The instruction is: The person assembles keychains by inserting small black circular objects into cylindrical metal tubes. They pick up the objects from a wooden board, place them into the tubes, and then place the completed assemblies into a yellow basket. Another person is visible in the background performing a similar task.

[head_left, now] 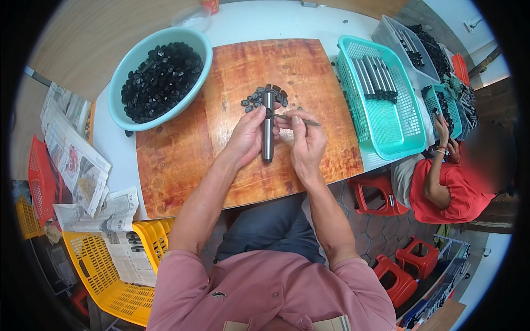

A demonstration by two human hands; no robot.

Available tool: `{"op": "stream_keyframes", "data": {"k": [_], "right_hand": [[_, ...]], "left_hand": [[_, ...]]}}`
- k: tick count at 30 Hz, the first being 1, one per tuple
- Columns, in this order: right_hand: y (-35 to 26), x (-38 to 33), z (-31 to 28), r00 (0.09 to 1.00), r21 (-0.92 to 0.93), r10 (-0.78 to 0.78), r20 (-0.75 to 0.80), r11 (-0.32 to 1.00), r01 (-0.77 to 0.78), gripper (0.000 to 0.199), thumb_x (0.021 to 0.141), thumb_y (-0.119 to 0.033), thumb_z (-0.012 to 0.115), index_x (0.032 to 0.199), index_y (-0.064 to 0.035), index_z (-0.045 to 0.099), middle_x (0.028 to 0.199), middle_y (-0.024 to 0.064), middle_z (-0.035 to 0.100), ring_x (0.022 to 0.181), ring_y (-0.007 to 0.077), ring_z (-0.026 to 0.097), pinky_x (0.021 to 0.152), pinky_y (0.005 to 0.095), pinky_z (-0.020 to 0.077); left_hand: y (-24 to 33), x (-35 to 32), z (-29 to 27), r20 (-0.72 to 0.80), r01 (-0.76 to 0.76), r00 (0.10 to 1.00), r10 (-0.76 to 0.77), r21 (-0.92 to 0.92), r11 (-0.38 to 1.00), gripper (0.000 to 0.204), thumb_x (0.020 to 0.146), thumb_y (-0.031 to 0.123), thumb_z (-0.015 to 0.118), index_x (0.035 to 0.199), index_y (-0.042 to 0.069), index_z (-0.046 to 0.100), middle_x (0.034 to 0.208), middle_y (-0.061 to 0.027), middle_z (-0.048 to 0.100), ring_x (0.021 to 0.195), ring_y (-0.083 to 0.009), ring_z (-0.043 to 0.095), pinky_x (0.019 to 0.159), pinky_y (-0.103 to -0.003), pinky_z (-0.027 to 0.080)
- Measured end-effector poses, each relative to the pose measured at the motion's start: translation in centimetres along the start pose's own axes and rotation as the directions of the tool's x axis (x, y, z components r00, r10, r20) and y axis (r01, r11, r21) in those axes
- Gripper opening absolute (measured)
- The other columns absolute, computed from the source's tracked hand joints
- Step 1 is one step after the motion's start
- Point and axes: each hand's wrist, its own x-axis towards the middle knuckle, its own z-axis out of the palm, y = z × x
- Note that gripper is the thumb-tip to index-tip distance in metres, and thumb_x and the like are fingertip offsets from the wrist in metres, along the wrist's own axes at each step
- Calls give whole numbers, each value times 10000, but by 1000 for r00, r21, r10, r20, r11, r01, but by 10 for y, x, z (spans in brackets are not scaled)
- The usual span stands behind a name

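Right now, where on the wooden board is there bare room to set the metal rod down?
The wooden board is bare along its left side, below the teal bowl, and on its right strip beside the teal basket. It is crowded at top centre: small black parts lie around the metal rod held in the left hand and right hand.

The scene is evenly and brightly lit, with daylight seeming to arrive from the upper right, beyond the teal basket (pixel 381 105). Only soft, short shadows are cast on the wooden board (pixel 221 138) left of that basket. A mild sheen is seen on the board's varnish and on the metal rod (pixel 268 129) at its centre. Focus is sharp around the board; detail is softened further out. Straight edges are bent by fisheye distortion, and the frame is closed in by a black circular vignette. A blurred patch is seen right of the basket.
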Motion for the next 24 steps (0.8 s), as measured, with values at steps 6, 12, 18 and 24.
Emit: {"op": "stream_keyframes", "data": {"k": [6,12,18,24], "right_hand": [[2,1,7,999,-8,-27,-21,1000,27,129,1036,6,529,1045,55,648,990,130,714,880,199,749,750,294,610],[8,-1,9,974,-199,-228,-9,955,221,110,1014,36,538,1019,57,645,985,130,715,849,197,748,731,294,602],[14,-3,11,990,-79,-136,-47,988,132,116,1026,27,523,1041,55,634,1008,132,714,866,200,755,729,294,603],[11,-4,15,997,82,-51,-53,995,55,151,1066,-25,486,1071,54,614,1027,132,700,895,197,751,728,285,607]], "left_hand": [[-3,1,-2,-47,-68,996,71,72,995,374,1106,312,477,1336,26,548,992,-72,669,828,-149,637,771,-317,550],[-3,1,-1,-57,-92,994,97,87,992,369,1103,319,488,1333,35,542,996,-73,673,847,-144,636,782,-317,544],[-5,0,-5,-14,-129,991,132,109,986,375,1107,314,478,1334,22,534,1015,-76,667,846,-134,631,778,-297,542],[-4,-1,-7,-16,-146,989,148,96,985,375,1111,303,465,1332,7,530,1045,-92,656,821,-136,615,763,-279,549]]}}
